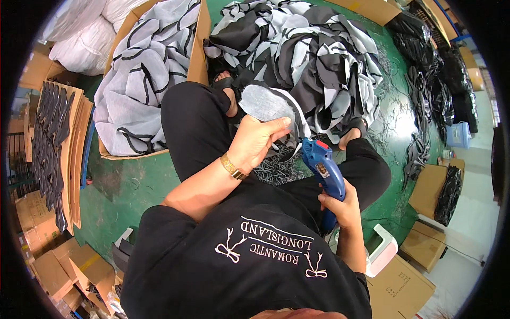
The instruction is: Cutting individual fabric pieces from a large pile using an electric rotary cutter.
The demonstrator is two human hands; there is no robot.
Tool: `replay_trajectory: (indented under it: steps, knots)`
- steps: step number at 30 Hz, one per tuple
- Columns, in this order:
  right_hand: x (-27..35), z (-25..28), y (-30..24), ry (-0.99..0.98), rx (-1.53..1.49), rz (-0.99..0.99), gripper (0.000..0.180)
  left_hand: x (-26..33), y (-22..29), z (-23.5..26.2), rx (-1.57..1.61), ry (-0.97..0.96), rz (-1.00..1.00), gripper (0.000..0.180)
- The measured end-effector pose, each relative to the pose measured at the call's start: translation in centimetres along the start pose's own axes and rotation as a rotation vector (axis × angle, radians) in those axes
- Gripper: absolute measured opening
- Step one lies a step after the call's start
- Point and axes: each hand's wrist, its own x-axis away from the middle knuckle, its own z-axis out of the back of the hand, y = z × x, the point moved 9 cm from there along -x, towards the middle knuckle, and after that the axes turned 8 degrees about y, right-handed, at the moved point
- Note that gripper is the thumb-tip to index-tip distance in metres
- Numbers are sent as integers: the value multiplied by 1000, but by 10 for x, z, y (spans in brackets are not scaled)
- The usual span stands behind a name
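My left hand (252, 141) pinches a pale grey fabric piece (263, 103) between thumb and fingers. A narrow strip (300, 114) curves along the right side of that piece. My right hand (344, 206) is wrapped round the handle of blue cordless electric scissors (323, 169) with a red button. The tool's cutting head meets the lower end of the strip; its blades are too small to make out. Beyond my hands lies a big heap of grey and black fabric pieces (313, 58). Dark thin offcuts (276, 169) are gathered on the floor between my legs.
To the left, an open cardboard box (197, 58) is full of pale fabric pieces with black edges. Black pieces lie on stacked cardboard (77, 154) at far left. Black plastic bags (451, 90) line the right side. A white-and-pink stool or seat (382, 250) stands at my right.
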Motion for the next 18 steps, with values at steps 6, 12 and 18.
replay_trajectory:
  steps: [6, 12, 18]
  knots:
    - [-3, -3, -3, 40, 107, 28, 40, 3, 4, -2, 13, 29, -25, 27]
    - [-5, -1, -4, 76, 76, 32, 35, 5, 2, -2, 15, 45, -24, 21]
    - [-7, -3, -7, 64, 75, 27, 34, 5, 4, 0, -55, 70, -65, 22]
